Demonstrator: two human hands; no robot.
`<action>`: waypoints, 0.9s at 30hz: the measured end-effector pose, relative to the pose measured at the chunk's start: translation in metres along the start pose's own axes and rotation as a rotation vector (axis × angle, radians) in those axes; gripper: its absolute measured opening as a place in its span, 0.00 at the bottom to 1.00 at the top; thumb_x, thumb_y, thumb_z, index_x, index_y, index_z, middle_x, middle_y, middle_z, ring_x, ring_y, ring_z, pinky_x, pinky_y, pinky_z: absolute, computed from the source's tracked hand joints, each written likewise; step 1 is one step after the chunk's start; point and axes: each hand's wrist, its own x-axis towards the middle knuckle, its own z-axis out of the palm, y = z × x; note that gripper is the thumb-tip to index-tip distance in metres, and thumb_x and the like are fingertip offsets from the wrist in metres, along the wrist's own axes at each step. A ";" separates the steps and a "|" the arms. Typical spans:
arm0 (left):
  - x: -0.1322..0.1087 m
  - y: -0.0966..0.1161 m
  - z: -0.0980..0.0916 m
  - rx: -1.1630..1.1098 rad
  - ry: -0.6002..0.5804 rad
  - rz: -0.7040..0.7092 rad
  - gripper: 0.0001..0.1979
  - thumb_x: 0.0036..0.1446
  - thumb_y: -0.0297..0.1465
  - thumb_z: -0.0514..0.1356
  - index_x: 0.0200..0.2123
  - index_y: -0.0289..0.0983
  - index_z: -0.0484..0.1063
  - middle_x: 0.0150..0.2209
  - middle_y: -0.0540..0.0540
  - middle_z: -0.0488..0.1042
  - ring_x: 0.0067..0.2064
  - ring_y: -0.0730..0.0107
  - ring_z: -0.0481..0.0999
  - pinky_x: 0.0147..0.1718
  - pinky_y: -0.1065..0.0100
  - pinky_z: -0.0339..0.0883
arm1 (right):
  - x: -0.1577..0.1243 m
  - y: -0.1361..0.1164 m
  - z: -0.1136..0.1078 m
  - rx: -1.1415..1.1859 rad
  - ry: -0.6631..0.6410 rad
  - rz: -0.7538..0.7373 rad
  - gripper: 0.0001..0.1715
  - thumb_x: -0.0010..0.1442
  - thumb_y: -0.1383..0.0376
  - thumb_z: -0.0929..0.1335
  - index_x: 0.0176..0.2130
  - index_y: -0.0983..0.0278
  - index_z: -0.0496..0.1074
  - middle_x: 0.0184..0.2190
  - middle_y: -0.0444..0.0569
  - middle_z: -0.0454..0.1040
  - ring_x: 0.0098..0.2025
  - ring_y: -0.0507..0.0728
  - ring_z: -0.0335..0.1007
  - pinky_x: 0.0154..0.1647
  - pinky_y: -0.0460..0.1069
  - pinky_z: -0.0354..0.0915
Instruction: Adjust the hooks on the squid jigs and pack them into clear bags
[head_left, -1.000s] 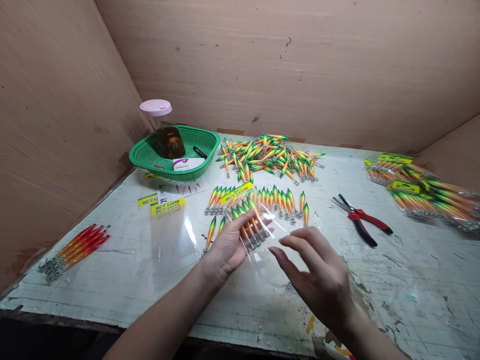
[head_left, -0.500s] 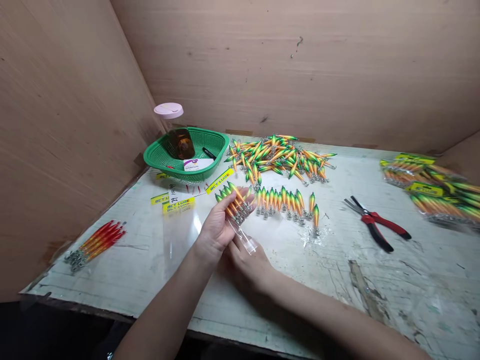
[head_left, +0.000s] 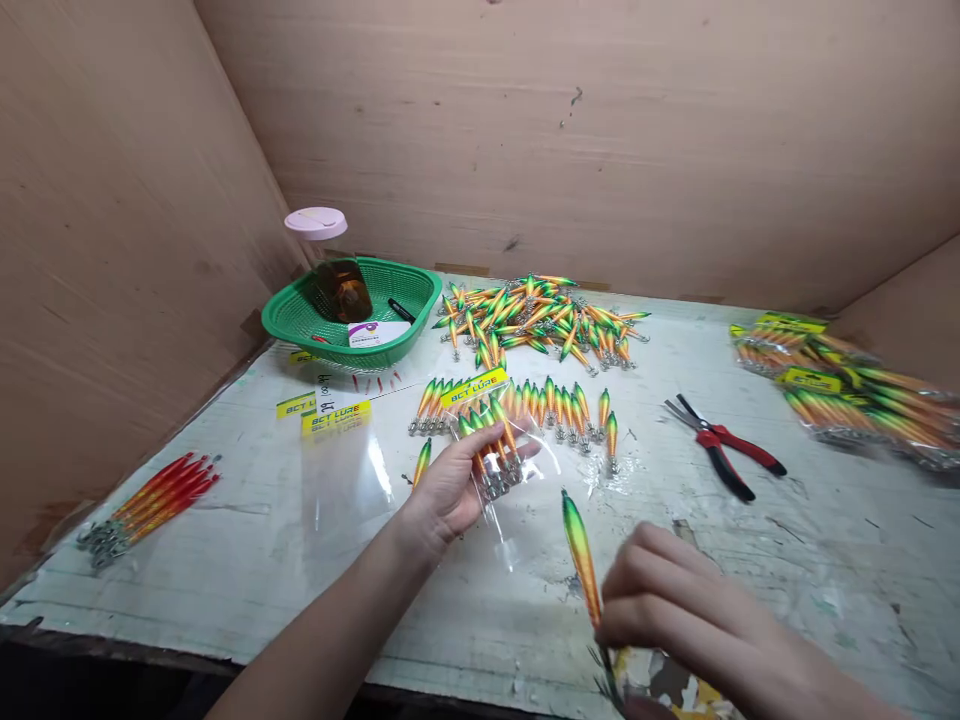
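My left hand [head_left: 454, 485] is closed around a clear plastic packet with a yellow BCT LURE header [head_left: 476, 388]. Several green-and-orange fishing lures [head_left: 487, 445] lie bunched at the packet in its grip, metal hooks toward me; whether they are fully inside I cannot tell. My right hand [head_left: 675, 600], slightly blurred, pinches a single green-and-orange lure [head_left: 580, 550] near its hook end, tip pointing up and away. This lure is raised close to the camera. Behind my left hand a row of matching lures [head_left: 566, 405] lies side by side, and one loose lure [head_left: 422, 462] rests just left of it.
A heap of lures [head_left: 532, 315] lies at the back. Left stands a green basket [head_left: 405, 345] with a pink-lidded jar [head_left: 337, 285]. Empty header packets [head_left: 341, 470] and red lures [head_left: 154, 505] lie left. Red-handled pliers [head_left: 724, 445] and filled packets [head_left: 847, 400] are right.
My right hand has moved from under my left hand to the right and nearer me, now holding one lure. The packet's header has come into line above the bunched lures. The view has shifted slightly right.
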 end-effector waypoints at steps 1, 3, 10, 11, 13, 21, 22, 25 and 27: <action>0.000 -0.003 0.000 0.012 -0.007 -0.012 0.08 0.58 0.25 0.59 0.38 0.28 0.77 0.45 0.37 0.80 0.37 0.60 0.82 0.33 0.64 0.78 | 0.005 0.001 -0.002 -0.007 -0.026 0.020 0.12 0.56 0.73 0.67 0.40 0.60 0.68 0.33 0.49 0.73 0.37 0.56 0.68 0.36 0.49 0.69; 0.000 -0.006 0.001 0.024 -0.008 -0.026 0.07 0.58 0.25 0.59 0.37 0.28 0.78 0.45 0.37 0.80 0.37 0.60 0.82 0.33 0.65 0.77 | 0.012 0.005 0.001 -0.035 -0.027 0.056 0.12 0.54 0.74 0.67 0.38 0.60 0.68 0.35 0.49 0.72 0.39 0.57 0.67 0.37 0.49 0.68; -0.001 -0.013 0.004 0.033 0.023 -0.022 0.06 0.57 0.24 0.59 0.33 0.28 0.77 0.31 0.41 0.80 0.29 0.68 0.79 0.33 0.67 0.76 | 0.012 0.031 0.038 -0.392 0.231 0.111 0.04 0.59 0.70 0.64 0.37 0.65 0.69 0.32 0.50 0.67 0.35 0.58 0.59 0.35 0.53 0.59; -0.001 -0.014 0.004 0.033 0.032 -0.019 0.06 0.57 0.24 0.59 0.32 0.29 0.77 0.30 0.41 0.80 0.29 0.67 0.79 0.33 0.65 0.77 | 0.013 0.033 0.041 -0.425 0.259 0.118 0.05 0.60 0.71 0.64 0.37 0.66 0.69 0.32 0.50 0.67 0.35 0.58 0.59 0.35 0.53 0.59; -0.001 -0.015 0.004 0.037 0.049 -0.019 0.06 0.57 0.24 0.59 0.32 0.29 0.76 0.29 0.40 0.80 0.29 0.65 0.80 0.34 0.62 0.77 | 0.015 0.034 0.045 -0.479 0.324 0.133 0.06 0.60 0.71 0.64 0.38 0.67 0.70 0.31 0.51 0.67 0.35 0.58 0.60 0.35 0.52 0.58; -0.002 -0.019 0.007 0.057 0.095 0.001 0.05 0.57 0.23 0.60 0.32 0.28 0.76 0.28 0.39 0.79 0.28 0.64 0.79 0.34 0.62 0.76 | 0.011 0.035 0.056 -0.443 0.518 0.241 0.01 0.61 0.70 0.66 0.36 0.65 0.69 0.29 0.48 0.66 0.33 0.56 0.64 0.34 0.51 0.59; -0.003 -0.019 0.008 0.055 0.100 0.002 0.05 0.57 0.23 0.60 0.33 0.28 0.76 0.27 0.40 0.79 0.28 0.65 0.79 0.34 0.62 0.76 | 0.011 0.035 0.057 -0.428 0.519 0.265 0.02 0.61 0.70 0.66 0.34 0.65 0.68 0.29 0.48 0.66 0.33 0.56 0.64 0.34 0.50 0.59; -0.005 -0.022 0.009 0.060 0.100 0.006 0.05 0.56 0.23 0.60 0.34 0.27 0.76 0.28 0.41 0.79 0.28 0.66 0.79 0.33 0.63 0.76 | 0.011 0.036 0.058 -0.409 0.520 0.310 0.05 0.61 0.69 0.66 0.33 0.63 0.65 0.29 0.47 0.66 0.33 0.55 0.63 0.33 0.50 0.60; -0.006 -0.025 0.009 0.072 0.088 0.008 0.06 0.56 0.23 0.60 0.36 0.27 0.76 0.29 0.40 0.80 0.28 0.66 0.79 0.33 0.65 0.76 | 0.013 0.037 0.059 -0.418 0.542 0.325 0.05 0.62 0.69 0.66 0.33 0.62 0.64 0.29 0.47 0.65 0.32 0.55 0.63 0.33 0.50 0.60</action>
